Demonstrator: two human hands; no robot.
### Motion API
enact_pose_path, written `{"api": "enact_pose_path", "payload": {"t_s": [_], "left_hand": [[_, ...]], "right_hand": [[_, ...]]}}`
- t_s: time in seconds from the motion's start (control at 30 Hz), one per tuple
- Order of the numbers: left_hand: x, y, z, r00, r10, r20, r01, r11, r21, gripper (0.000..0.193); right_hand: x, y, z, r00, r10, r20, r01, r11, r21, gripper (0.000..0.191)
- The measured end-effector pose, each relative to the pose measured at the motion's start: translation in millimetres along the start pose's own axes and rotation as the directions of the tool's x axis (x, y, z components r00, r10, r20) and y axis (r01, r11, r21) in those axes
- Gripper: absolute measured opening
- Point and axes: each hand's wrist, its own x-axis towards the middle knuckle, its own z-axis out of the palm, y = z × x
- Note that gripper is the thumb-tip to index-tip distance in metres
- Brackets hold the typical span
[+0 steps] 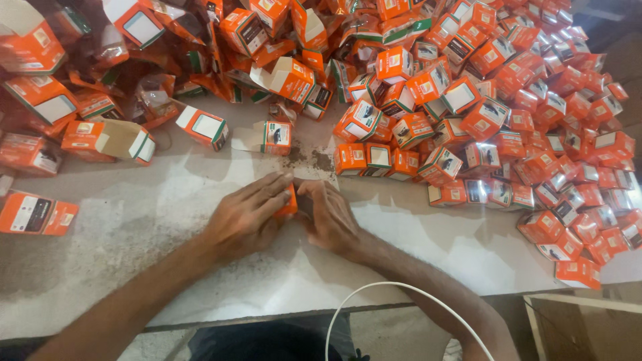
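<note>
Both of my hands meet at the middle of a pale table (pixel 134 220). My left hand (pixel 246 215) and my right hand (pixel 329 215) are closed around one small orange box (pixel 289 202), which shows only between the fingers. A dark part sits between my hands, mostly hidden. Beyond my fingertips lies a patch of dark dust (pixel 309 159).
A big heap of small orange boxes (pixel 508 113) covers the right and back of the table. Opened boxes and flat cartons (pixel 107 139) lie at the left and back left. A white cable (pixel 394 289) curves near my right forearm. A wooden box edge (pixel 582 304) sits at the lower right.
</note>
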Motion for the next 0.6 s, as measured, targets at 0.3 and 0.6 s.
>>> {"api": "enact_pose_path", "payload": {"t_s": [0.3,0.6], "left_hand": [[-5,-3,-2,1.000,-0.010,0.012,0.012,0.993,-0.118,0.027],[4,2,-9,0.980,0.119,0.160,-0.137,0.985,0.108,0.022]], "right_hand": [[1,-1,-2,1.000,-0.026,0.005,0.026,1.000,0.001,0.059],[9,-3,-10,0.985,-0.164,0.046,0.166,0.985,-0.048,0.082]]}}
